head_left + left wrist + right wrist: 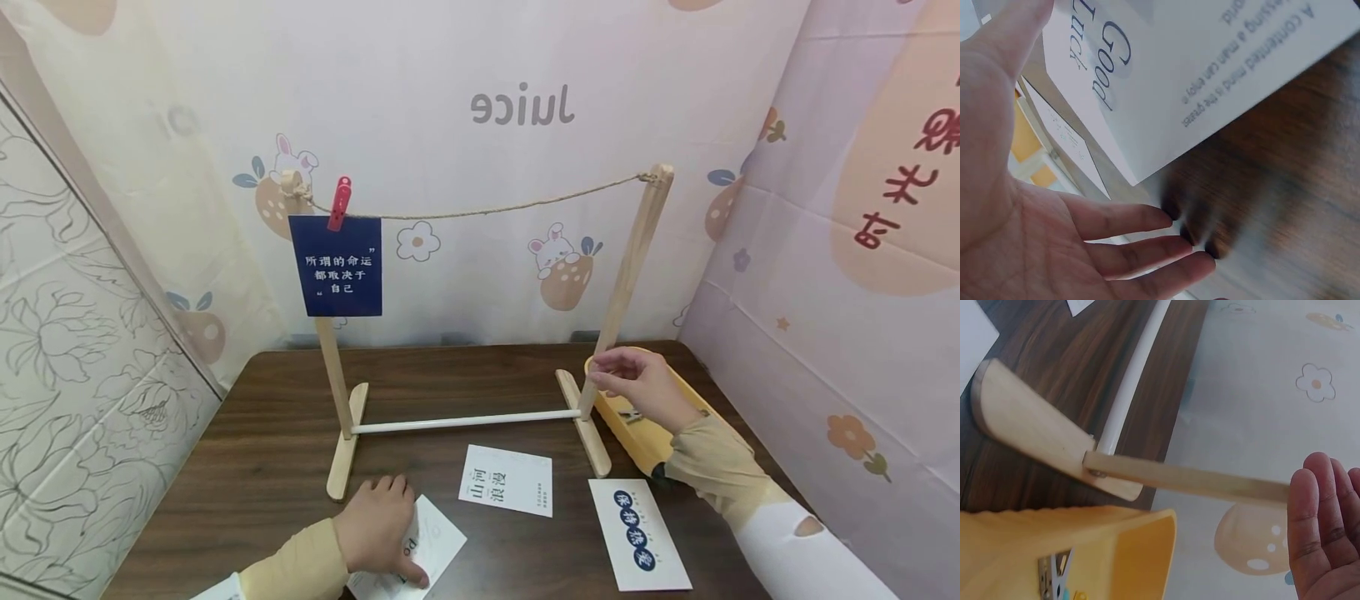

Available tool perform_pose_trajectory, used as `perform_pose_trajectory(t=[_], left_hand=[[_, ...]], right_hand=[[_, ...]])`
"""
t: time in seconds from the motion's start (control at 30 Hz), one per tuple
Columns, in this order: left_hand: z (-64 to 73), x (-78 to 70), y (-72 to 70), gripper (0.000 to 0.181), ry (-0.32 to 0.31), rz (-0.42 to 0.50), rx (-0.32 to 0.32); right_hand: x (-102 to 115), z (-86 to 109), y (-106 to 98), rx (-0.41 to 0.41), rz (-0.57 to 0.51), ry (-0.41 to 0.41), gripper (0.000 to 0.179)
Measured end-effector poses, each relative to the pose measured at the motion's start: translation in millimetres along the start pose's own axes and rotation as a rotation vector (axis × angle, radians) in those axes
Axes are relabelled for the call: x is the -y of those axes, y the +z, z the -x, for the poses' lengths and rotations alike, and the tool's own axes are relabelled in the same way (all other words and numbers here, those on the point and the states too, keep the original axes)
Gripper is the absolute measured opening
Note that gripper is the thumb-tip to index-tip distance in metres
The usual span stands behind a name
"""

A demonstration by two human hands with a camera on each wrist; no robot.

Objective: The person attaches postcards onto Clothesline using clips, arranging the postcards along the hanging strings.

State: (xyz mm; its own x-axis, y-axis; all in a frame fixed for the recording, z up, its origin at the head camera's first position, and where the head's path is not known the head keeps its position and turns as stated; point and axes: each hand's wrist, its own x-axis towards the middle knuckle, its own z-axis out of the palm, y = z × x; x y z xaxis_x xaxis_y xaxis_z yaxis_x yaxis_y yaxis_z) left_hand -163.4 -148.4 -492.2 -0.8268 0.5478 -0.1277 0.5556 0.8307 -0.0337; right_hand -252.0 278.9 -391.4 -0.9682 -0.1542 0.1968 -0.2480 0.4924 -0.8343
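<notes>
1. A white "Good Luck" card (442,537) lies askew at the table's near side, partly hidden beneath a person's left hand (378,521), the lower frame cutting into it. The left wrist view catches smaller print beginning "A contented mind"; the rest is cropped and blurred.
2. The left hand rests with fingers extended and slightly spread, thumb over the card; the wrist view crops the thumb.
3. The right hand (641,387) hovers by the stand's right post (637,258), fingers straight and pressed together; whether they touch the post cannot be told.
4. Beneath it, a yellow bin (637,442), partly covered by the forearm, holds a metal clip (1055,578).
5. Two white cards lie flat nearby, one (506,481) reading "山河 浪漫," the other (639,533) "保持热爱"; their fine print is illegible.
6. A red clothespin (340,202) holds a navy card (341,279), "所谓的命运都取决于自己," at the left end of the twine (487,212), whose longer stretch runs free to the right post. Dark wood (240,467) spreads from the stand's left foot to the table's left edge.
</notes>
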Motion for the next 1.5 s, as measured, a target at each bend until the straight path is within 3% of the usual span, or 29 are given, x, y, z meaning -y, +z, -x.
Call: perform_pose_trajectory(t=[0.2, 0.47, 0.73, 1.0, 1.27, 1.5], left_hand=[[0.8, 0.6, -1.8, 0.113, -0.002, -0.027, 0.002], [-3.3, 7.7, -4.0, 0.099, -0.001, 0.043, 0.045], [-10.7, 10.6, -8.0, 0.088, -0.043, 0.113, 0.086], [-15.7, 17.0, -8.1, 0.088, -0.083, 0.144, 0.091], [-14.7, 20.0, -8.8, 0.093, -0.074, 0.155, 0.087], [-11.3, 21.5, -9.2, 0.103, -0.046, 0.138, 0.108]], right_hand=[[-3.0, 1.4, -10.1, -0.022, 0.009, 0.04, 0.035], [-18.8, -2.2, -21.5, -0.011, 0.056, 0.067, 0.038], [-34.5, -7.7, -28.0, -0.002, 0.144, 0.107, 0.036], [-44.8, -18.5, -32.5, 0.034, 0.273, 0.116, 0.032], [-59.0, -30.7, -35.8, 0.076, 0.405, 0.076, 0.026], [-74.6, -39.7, -36.4, 0.166, 0.518, 0.03, 0.02]])
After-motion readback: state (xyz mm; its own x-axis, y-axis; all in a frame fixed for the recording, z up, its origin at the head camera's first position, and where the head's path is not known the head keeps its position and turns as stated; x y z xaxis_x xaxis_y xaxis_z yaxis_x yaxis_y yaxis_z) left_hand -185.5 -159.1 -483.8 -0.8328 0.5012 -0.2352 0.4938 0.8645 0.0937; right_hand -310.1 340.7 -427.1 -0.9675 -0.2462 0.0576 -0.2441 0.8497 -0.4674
